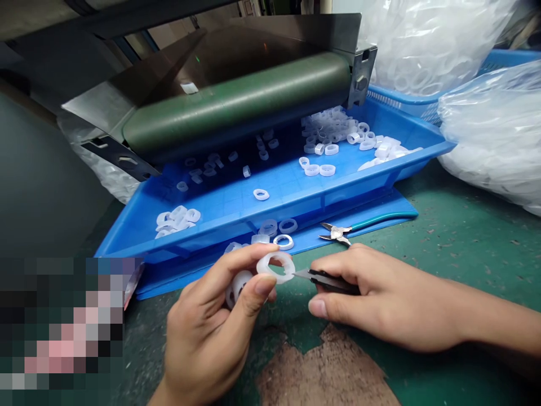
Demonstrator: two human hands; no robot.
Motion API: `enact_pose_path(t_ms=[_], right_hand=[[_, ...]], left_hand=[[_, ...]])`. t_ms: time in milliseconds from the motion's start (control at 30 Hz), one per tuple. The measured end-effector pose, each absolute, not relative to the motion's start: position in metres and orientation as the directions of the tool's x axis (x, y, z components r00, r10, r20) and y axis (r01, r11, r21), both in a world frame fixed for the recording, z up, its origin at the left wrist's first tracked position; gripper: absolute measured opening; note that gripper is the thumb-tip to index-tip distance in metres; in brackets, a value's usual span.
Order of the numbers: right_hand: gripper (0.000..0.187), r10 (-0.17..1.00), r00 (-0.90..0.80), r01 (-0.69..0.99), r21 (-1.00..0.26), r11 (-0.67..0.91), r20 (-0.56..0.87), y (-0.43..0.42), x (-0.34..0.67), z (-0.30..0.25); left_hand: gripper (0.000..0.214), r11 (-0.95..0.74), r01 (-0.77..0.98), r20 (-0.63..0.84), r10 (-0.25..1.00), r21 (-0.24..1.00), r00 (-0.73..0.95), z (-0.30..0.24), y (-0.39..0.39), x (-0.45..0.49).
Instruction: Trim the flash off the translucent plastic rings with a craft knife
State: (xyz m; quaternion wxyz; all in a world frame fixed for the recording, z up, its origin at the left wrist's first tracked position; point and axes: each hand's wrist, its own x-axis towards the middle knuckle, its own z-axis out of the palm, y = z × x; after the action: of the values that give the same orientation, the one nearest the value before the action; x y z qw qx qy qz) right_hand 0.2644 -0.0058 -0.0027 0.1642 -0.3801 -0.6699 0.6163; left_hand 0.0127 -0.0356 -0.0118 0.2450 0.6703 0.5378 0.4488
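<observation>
Between the thumb and fingers of my left hand point(215, 316) is a translucent white plastic ring point(264, 268), its opening turned toward me. More white rings point(237, 286) are tucked in the same palm. My right hand point(372, 299) is closed on a craft knife point(333, 280) with a dark handle. The pointed blade touches or nearly touches the right edge of the held ring. Just beyond my left hand, several loose rings point(288, 225) lie on a blue sheet point(304, 239). Side cutters point(359, 224) with teal handles rest there too, beyond my right hand.
A shallow blue tray point(228, 211) holds many white rings, heaped at its back right. Over it hangs the green roller end of a conveyor point(245, 101), carrying one white piece. Clear bags of parts point(499, 129) and a blue basket point(422, 104) stand right. The green tabletop has a worn brown patch point(325, 372).
</observation>
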Motion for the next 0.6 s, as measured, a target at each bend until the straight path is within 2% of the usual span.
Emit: enact_pose_path(t_ms=[133,233,500,600], right_hand=[[0.040,0.743,-0.629,0.167,-0.974,-0.156,-0.227,-0.0030,0.2633,-0.0060],[0.039,0.752,-0.618,0.051,-0.966,-0.253,-0.230,-0.0030,0.2625,-0.0068],[0.045,0.675,-0.684,-0.133,-0.863,-0.487,-0.275,-0.0067,0.2573,-0.0094],[0.047,0.646,-0.709,-0.174,-0.817,-0.549,-0.283,-0.0061,0.2563,-0.0098]], left_hand=[[0.037,-0.341,0.495,0.346,0.934,0.799,0.085,-0.0122,-0.0347,0.0106],[0.029,-0.363,0.488,0.352,0.928,0.794,0.118,-0.0147,-0.0358,0.0088],[0.024,-0.352,0.426,0.320,0.936,0.833,0.148,-0.0177,-0.0369,0.0120],[0.029,-0.336,0.404,0.301,0.942,0.851,0.149,-0.0204,-0.0366,0.0108]])
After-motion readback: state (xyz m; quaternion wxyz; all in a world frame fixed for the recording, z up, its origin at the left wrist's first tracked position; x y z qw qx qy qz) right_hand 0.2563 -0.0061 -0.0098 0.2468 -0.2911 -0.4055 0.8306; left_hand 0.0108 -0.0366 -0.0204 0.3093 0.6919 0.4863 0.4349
